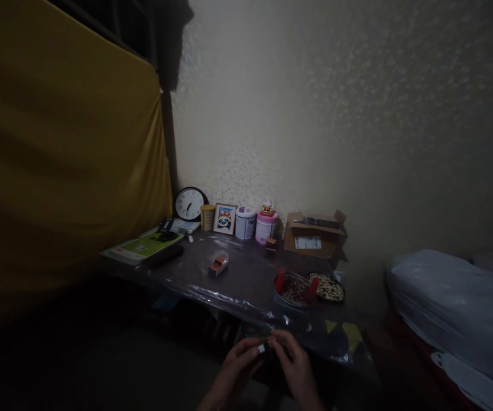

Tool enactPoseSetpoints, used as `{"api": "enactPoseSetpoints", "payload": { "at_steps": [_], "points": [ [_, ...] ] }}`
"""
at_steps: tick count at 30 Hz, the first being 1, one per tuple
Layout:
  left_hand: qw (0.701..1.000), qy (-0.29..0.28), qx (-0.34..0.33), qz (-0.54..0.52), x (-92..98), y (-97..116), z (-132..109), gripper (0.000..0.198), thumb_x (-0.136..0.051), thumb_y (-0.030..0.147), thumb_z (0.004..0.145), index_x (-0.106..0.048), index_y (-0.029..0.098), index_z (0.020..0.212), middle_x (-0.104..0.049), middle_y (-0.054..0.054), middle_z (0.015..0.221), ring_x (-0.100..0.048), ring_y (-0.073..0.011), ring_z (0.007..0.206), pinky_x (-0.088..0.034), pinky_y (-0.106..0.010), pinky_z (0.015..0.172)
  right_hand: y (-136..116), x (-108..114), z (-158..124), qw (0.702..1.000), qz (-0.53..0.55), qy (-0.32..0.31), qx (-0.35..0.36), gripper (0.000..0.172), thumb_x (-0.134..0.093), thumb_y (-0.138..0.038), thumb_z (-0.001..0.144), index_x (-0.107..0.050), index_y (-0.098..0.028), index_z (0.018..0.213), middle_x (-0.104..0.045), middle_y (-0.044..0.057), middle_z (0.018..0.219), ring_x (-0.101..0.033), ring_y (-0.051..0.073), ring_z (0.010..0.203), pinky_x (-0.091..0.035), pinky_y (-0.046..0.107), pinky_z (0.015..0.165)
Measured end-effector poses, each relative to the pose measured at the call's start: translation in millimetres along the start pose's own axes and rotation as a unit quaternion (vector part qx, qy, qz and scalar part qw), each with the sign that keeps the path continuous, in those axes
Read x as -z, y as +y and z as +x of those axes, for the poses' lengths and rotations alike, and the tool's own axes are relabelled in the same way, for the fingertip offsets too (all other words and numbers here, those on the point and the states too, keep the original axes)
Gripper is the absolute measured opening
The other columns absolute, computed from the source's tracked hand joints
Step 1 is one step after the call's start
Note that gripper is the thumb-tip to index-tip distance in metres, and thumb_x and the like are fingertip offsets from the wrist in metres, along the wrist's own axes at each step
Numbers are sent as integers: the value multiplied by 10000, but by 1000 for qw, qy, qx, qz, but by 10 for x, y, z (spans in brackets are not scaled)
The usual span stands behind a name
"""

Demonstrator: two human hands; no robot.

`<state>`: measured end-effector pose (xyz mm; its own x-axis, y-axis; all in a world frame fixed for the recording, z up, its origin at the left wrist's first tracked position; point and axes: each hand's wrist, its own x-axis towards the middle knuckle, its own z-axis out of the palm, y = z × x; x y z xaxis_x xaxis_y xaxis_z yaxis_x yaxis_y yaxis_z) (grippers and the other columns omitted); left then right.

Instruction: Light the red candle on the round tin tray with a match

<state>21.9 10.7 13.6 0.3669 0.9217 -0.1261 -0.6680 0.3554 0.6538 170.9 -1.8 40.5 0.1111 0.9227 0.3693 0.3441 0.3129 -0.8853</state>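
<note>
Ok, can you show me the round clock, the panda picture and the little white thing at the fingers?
Round clock (190,204): head view, on the middle of its white dial.
Panda picture (224,219): head view, on the picture inside the frame.
Little white thing (261,347): head view, on its pale side.

Cloth hanging (66,125), mustard yellow; clock (189,204), black-rimmed, white-faced; booklet (149,245), lime green; lidded tin (266,229), pink and white; small handheld piece (261,348), white; wall (246,114), pale, mottled with speckles.
</note>
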Motion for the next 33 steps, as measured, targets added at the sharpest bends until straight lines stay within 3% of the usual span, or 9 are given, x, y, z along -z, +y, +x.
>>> {"api": "enactPoseSetpoints", "payload": {
  "at_steps": [5, 10, 18, 22, 24, 27, 33],
  "points": [
    [1000, 31, 2, 7, -52, 40, 5, 179, -751, 244, 559, -684, 175, 710, -711, -40, 762, -623, -171, 789, -429, -281, 764, -4, -18, 9, 1000, -6, 3, 24, 183, -535, -356, 798, -625, -200, 766, -672, 15, 735, -634, 175, 720, -490, 235, 676],
    [999, 35, -13, 21, -131, 125, -4, 157, -697, 268, 633, -676, 166, 750, -707, -45, 780, -618, -164, 786, -426, -281, 755, -92, -10, 60, 996, -31, 52, 62, 182, -516, -335, 814, -624, -194, 776, -672, 17, 733, -635, 169, 705, -504, 237, 657],
    [997, 30, -58, 40, -362, 339, -122, 151, -678, 266, 660, -651, 170, 773, -684, -13, 695, -595, -121, 656, -418, -229, 643, -729, 121, 32, 953, -104, 142, 248, 138, -476, -173, 841, -606, -207, 872, -669, 45, 854, -621, 159, 831, -498, 277, 754],
    [995, 20, -83, 45, -532, 441, -215, 133, -671, 258, 668, -646, 176, 769, -674, 4, 697, -585, -108, 663, -416, -212, 655, -750, 100, -16, 932, -137, 116, 315, 204, -472, -134, 832, -608, -225, 953, -673, 59, 913, -618, 177, 873, -496, 324, 787],
    [994, 25, -95, 56, -590, 472, -260, 144, -683, 256, 654, -645, 171, 763, -661, 11, 673, -573, -105, 637, -414, -211, 635, -608, 99, 25, 939, -165, 95, 287, 196, -453, -177, 840, -630, -232, 903, -680, 56, 879, -625, 188, 836, -499, 339, 773],
    [991, 48, -98, 79, -580, 490, -312, 178, -695, 272, 634, -644, 162, 764, -650, 0, 664, -565, -117, 613, -412, -224, 602, -410, 163, 120, 955, -156, 156, 198, 193, -436, -250, 848, -625, -213, 841, -671, 60, 833, -619, 185, 790, -499, 318, 723],
    [987, 62, -99, 113, -215, 496, -389, 172, -644, 295, 690, -656, 151, 783, -653, -24, 676, -590, -157, 705, -434, -254, 656, -436, 349, 213, 955, -77, 237, 159, 159, -492, -294, 820, -598, -186, 770, -633, 49, 791, -584, 174, 772, -473, 297, 712]
  ]
}}
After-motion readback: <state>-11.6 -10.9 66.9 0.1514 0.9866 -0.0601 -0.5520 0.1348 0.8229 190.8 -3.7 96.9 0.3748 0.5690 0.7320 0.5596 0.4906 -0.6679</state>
